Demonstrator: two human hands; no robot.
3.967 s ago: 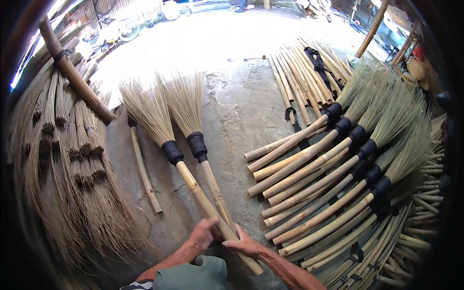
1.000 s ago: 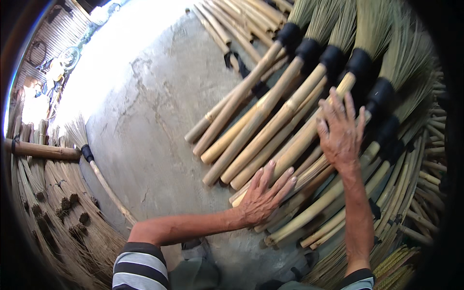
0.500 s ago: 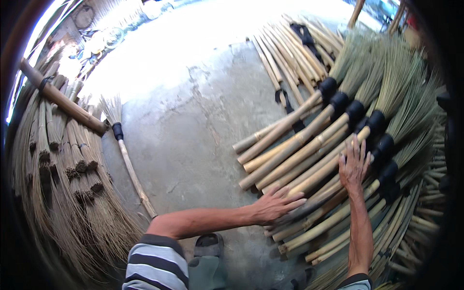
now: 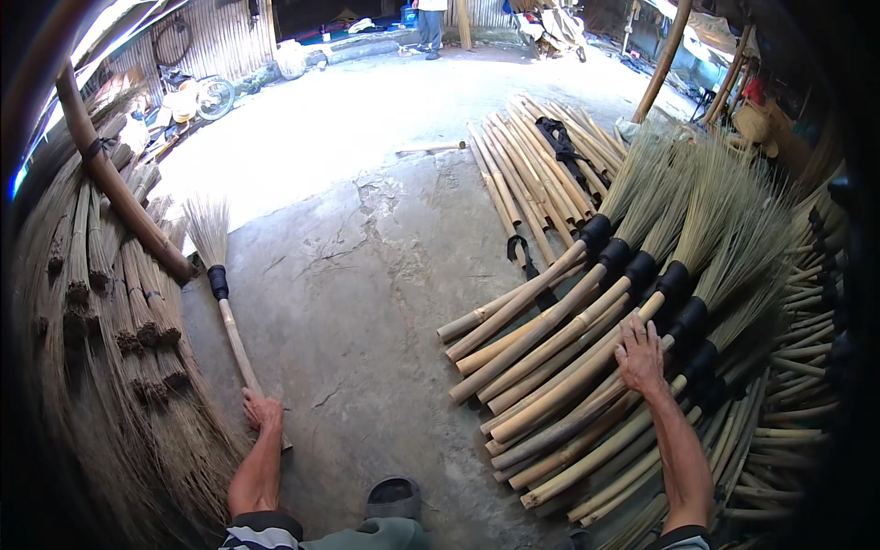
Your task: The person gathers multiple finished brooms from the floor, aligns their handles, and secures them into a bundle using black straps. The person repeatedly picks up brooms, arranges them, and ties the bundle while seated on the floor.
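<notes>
At the left, my left hand (image 4: 264,410) is closed round the bamboo handle of a single broom (image 4: 236,335) lying on the floor. A black band joins its handle to pale bristles that point away from me. To the right, my right hand (image 4: 641,353) rests on a row of brooms (image 4: 559,394), just below their black bands. Its fingers lie over a bamboo handle without wrapping round it. The brooms lie side by side, handle ends toward the middle of the floor and bristles (image 4: 697,211) fanning to the far right.
Bundles of dry bristles (image 4: 119,312) stand at the left behind a slanting bamboo pole (image 4: 124,192). Beyond the brooms lie loose bamboo sticks (image 4: 522,174) with black strips (image 4: 559,142) on them. More handles (image 4: 788,412) are stacked at far right. A person (image 4: 431,27) stands in the background.
My left hand has left the row of brooms and moved left onto the single broom's handle. My right hand has shifted slightly down and left on the row. The view has tilted up.
</notes>
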